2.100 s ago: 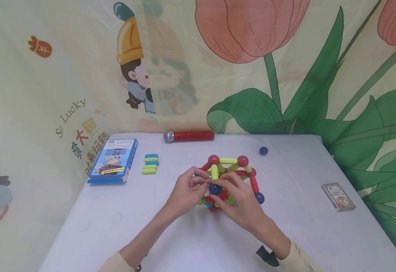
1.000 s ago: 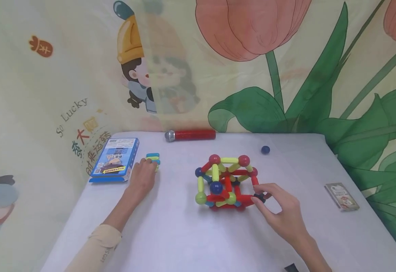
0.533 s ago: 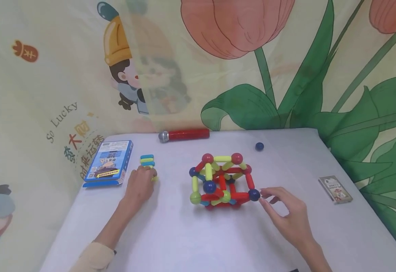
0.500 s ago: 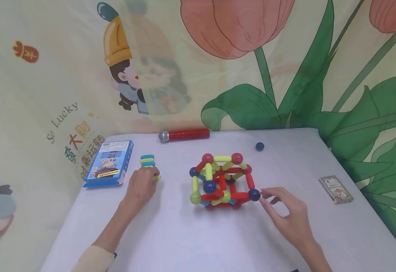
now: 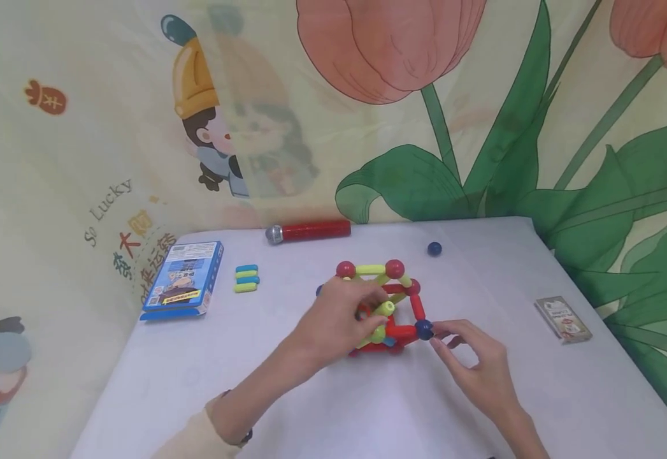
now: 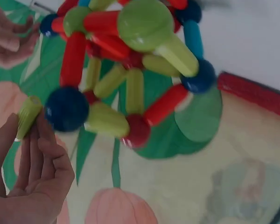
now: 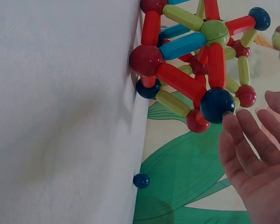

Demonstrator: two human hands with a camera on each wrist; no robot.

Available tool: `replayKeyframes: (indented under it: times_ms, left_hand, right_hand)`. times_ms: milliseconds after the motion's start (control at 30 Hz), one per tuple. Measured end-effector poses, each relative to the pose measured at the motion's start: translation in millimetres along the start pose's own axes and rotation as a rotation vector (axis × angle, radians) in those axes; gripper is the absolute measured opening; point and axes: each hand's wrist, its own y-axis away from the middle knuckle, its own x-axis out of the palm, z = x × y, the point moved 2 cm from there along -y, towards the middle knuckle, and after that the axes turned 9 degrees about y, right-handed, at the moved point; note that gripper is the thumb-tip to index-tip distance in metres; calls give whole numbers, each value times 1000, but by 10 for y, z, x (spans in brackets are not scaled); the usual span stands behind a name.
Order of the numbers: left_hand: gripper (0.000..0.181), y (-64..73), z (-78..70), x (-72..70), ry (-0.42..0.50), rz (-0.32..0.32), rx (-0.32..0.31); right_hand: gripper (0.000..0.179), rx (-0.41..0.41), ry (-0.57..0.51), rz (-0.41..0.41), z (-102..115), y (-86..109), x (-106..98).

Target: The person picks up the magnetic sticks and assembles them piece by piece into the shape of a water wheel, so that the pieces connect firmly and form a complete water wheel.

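Between the hands stands an openwork frame of magnetic balls and rods (image 5: 394,269), in red, yellow-green and blue. My left hand (image 5: 339,319) pinches a yellow-green rod (image 5: 386,309) between thumb and fingers, in front of the frame, and hides much of its left side. In the left wrist view, that rod (image 6: 29,115) points upward beside a dark blue ball (image 6: 66,108) of the frame. My right hand (image 5: 473,360) touches the dark blue ball (image 5: 424,329) at the frame's right corner with its fingertips; in the right wrist view its fingers (image 7: 254,154) are relaxed below that ball (image 7: 217,105).
Blue and yellow-green rods (image 5: 246,279) lie in a row at left, beside a blue box (image 5: 184,277). Along the back edge lies a red microphone (image 5: 316,230). A loose dark blue ball (image 5: 434,248) sits behind the frame, and a small card box (image 5: 564,320) lies at right.
My left hand has taken a yellow-green rod from the row and carried it right to the frame. My right hand stays at the corner ball. The head view has shifted slightly.
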Motion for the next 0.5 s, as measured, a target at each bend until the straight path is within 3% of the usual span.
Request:
replayKeyframes:
  times_ms: [133,233,500]
  left_hand:
    - [27,-158,16,248,-133,93,-67]
    - [25,-228,49,367,-204,124,-72]
    - [36,-262,125,471,-297,140,-91]
  right_hand:
    - [37,-8,-11,3,-7,-4,22]
    - [37,-16,-14,1,-13,-9,33]
    - [39,-25,-20,13,-8,-14,64]
